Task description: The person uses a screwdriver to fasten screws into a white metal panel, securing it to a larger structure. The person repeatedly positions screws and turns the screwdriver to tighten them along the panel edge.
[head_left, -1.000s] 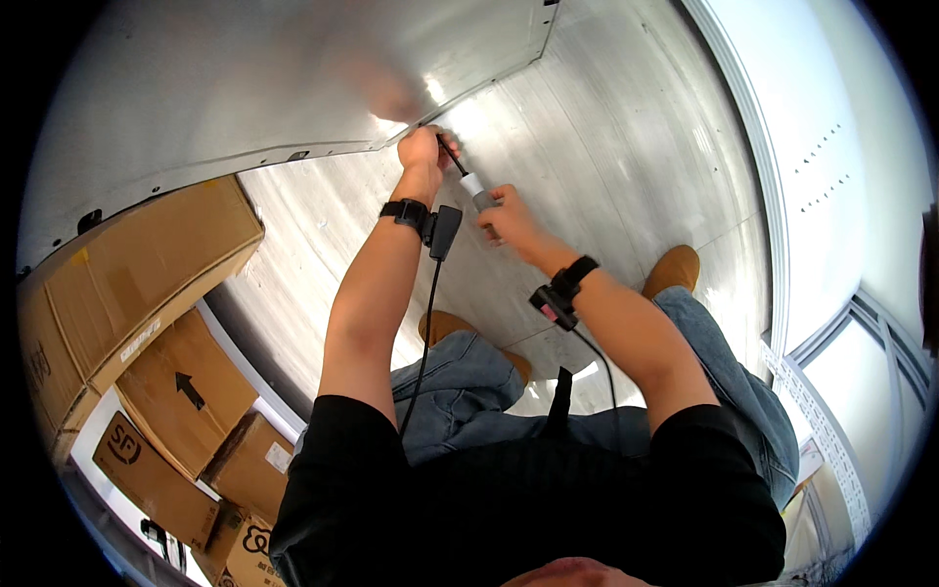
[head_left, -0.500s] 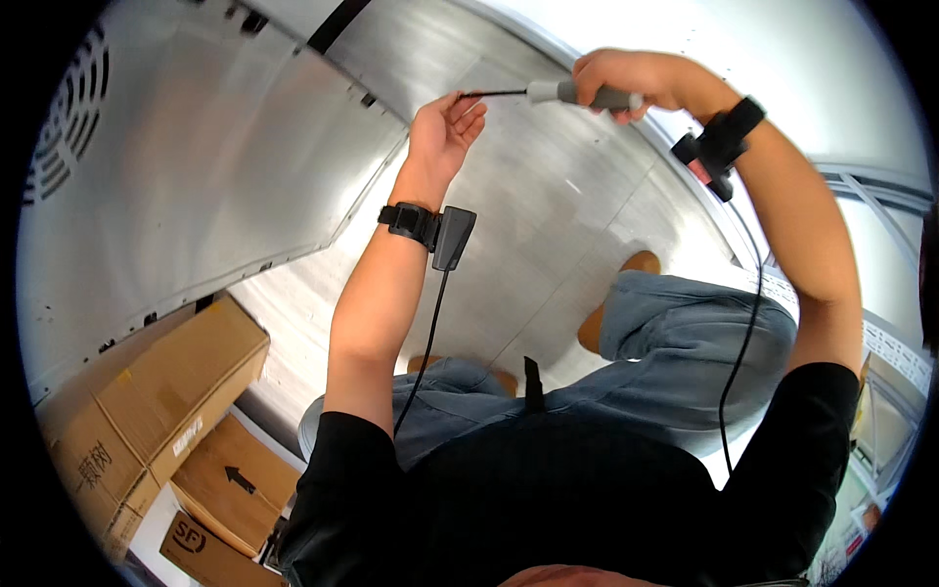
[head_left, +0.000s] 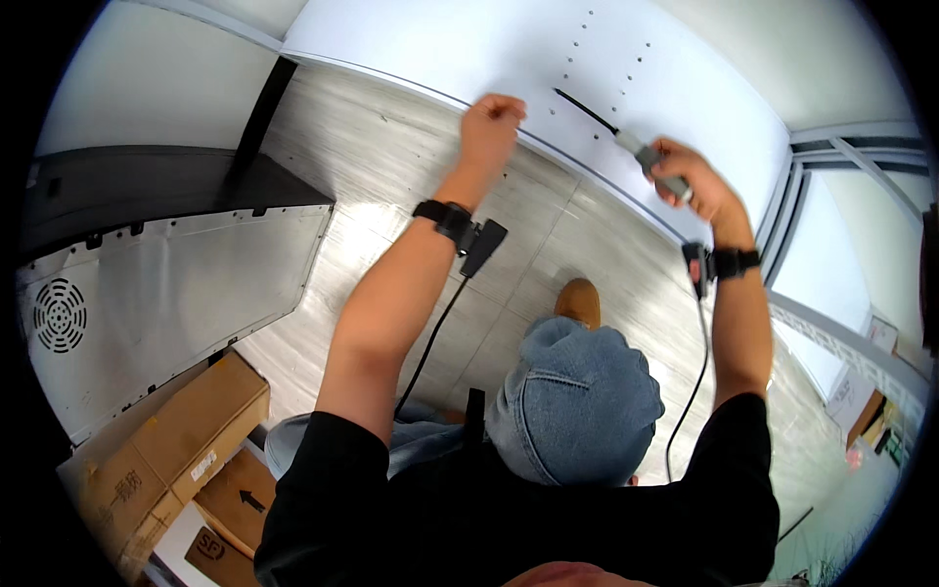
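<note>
My right hand (head_left: 696, 184) is wrapped around the grey handle of a screwdriver (head_left: 636, 147). The tool's long black shaft points up and left over a white panel (head_left: 430, 54) that has rows of small dark holes or screws. My left hand (head_left: 492, 132) is by the panel's lower edge, left of the screwdriver tip and apart from it. Its fingers are curled together and slightly blurred, so whatever they hold, if anything, is hidden. Each wrist wears a black strap with a small device and a cable.
At left stands a metal cabinet panel (head_left: 186, 293) with a round vent. Cardboard boxes (head_left: 186, 430) are stacked at lower left. A white metal frame (head_left: 831, 342) runs along the right. Grey plank flooring (head_left: 391, 196) lies below, with my brown shoe (head_left: 579, 301) on it.
My view has swung so the perforated white panel shows ahead. The screwdriver tip has left my left hand's fingertips, and those fingers have curled in. One knee is now raised in front of me.
</note>
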`<state>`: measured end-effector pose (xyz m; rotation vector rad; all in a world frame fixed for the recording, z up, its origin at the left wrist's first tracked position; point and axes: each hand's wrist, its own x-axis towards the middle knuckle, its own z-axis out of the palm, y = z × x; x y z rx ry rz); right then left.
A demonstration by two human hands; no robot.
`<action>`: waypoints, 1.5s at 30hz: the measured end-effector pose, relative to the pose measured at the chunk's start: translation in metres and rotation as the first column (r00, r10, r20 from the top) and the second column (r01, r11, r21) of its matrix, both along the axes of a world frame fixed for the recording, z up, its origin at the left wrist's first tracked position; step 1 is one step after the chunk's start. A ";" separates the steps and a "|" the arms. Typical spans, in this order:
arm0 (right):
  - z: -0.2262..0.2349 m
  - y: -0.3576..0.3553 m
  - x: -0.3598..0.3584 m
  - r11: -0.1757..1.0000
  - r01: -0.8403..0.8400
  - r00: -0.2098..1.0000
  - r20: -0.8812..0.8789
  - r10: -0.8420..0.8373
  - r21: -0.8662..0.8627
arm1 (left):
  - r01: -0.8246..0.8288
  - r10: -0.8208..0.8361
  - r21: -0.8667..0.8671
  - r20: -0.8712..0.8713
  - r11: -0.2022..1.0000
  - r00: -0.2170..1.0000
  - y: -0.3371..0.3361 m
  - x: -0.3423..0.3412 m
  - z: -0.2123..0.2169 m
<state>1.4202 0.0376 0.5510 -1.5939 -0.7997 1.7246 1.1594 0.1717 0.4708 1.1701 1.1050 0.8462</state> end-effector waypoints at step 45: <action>0.063 0.139 -0.307 0.526 -0.847 0.437 0.458 0.775 -0.082 | -0.596 0.598 -0.452 -0.159 0.663 0.786 -0.082 -0.317 -0.066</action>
